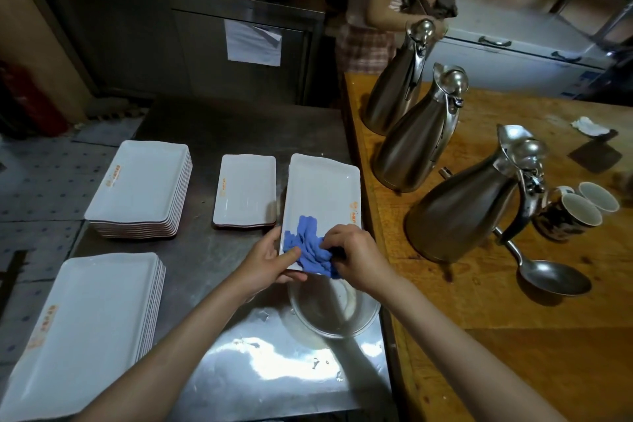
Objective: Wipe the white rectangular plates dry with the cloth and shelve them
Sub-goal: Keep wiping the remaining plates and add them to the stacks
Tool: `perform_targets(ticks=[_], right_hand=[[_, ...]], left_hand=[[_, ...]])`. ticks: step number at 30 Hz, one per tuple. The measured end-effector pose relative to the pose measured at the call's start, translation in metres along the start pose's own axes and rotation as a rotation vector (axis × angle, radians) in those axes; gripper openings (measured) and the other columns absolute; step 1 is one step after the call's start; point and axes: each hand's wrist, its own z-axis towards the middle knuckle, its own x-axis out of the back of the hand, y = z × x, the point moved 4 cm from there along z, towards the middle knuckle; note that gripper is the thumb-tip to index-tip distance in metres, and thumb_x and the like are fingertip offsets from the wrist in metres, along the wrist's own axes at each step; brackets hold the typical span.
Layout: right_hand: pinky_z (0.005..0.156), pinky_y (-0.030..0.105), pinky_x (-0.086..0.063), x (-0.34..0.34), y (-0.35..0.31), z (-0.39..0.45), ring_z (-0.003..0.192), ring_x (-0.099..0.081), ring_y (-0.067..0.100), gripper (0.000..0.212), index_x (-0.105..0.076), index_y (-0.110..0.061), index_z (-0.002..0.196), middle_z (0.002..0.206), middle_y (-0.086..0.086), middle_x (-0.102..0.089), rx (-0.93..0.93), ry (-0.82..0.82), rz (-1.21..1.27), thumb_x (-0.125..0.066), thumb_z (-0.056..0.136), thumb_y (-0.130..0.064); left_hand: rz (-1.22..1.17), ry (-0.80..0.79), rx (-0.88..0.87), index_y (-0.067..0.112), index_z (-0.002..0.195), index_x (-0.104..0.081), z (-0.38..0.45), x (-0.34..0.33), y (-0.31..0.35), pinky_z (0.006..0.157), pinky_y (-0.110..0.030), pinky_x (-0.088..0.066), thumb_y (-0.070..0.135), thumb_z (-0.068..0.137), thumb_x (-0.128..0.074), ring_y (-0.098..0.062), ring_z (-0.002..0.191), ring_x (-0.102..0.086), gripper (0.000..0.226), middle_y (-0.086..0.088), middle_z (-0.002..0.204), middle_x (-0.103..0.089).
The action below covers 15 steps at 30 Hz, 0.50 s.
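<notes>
Both hands work on one white rectangular plate [322, 195] in the head view. The left hand [270, 260] grips the plate's near left corner, thumb curled over the rim and fingers underneath, holding it tilted up off the steel bench [212, 134]. The right hand [352, 257] has its fingers bunched tightly around the blue cloth [308, 247], pressing the wad against the plate's near end.

By my reading, the step in hand is the wiping itself: the cloth covers only the near part, and the far stretch of the plate looks untouched. The next move calls for sweeping the cloth up the plate's length to the far rim, then probably the underside, while the left hand keeps it steady.

Three stacks of like plates sit on the bench: a far left stack [140, 188], a small middle stack [245, 190] and a near left stack [85, 329]. Which are already dry I cannot tell. No shelf for them is plainly visible.
</notes>
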Motion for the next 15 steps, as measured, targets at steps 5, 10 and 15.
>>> perform_targets(ticks=[5, 10, 15], right_hand=[[0.069, 0.033, -0.048, 0.002, 0.012, -0.002, 0.081, -0.06, 0.03, 0.027, -0.073, -0.003, 0.084, 0.087, 0.01, -0.068, -0.003, 0.0, -0.069, -0.064, 0.065, 0.013], [0.06, 0.041, -0.051, 0.008, 0.017, -0.003, 0.075, -0.058, 0.032, 0.024, -0.073, -0.002, 0.077, 0.082, 0.012, -0.066, -0.003, 0.069, -0.103, -0.059, 0.064, 0.012], [0.083, 0.038, -0.051, 0.009, 0.012, -0.008, 0.099, -0.054, 0.028, 0.03, -0.072, -0.008, 0.098, 0.105, 0.006, -0.066, -0.053, 0.189, -0.071, -0.056, 0.073, -0.003]], left_hand=[[-0.025, 0.027, -0.011, 0.029, 0.126, -0.048, 0.001, 0.003, 0.0, 0.06, -0.021, -0.053, 0.011, 0.096, -0.052, -0.019, 0.07, -0.071, 0.035, -0.001, 0.108, -0.069], [-0.047, 0.041, -0.028, 0.035, 0.116, -0.05, 0.003, 0.005, 0.001, 0.066, -0.027, -0.059, 0.012, 0.096, -0.053, -0.021, 0.07, -0.07, 0.031, 0.007, 0.103, -0.07], [-0.074, 0.07, -0.055, 0.031, 0.125, -0.046, 0.006, 0.008, 0.001, 0.07, -0.031, -0.06, 0.008, 0.095, -0.054, -0.021, 0.082, -0.071, 0.039, 0.004, 0.116, -0.065]])
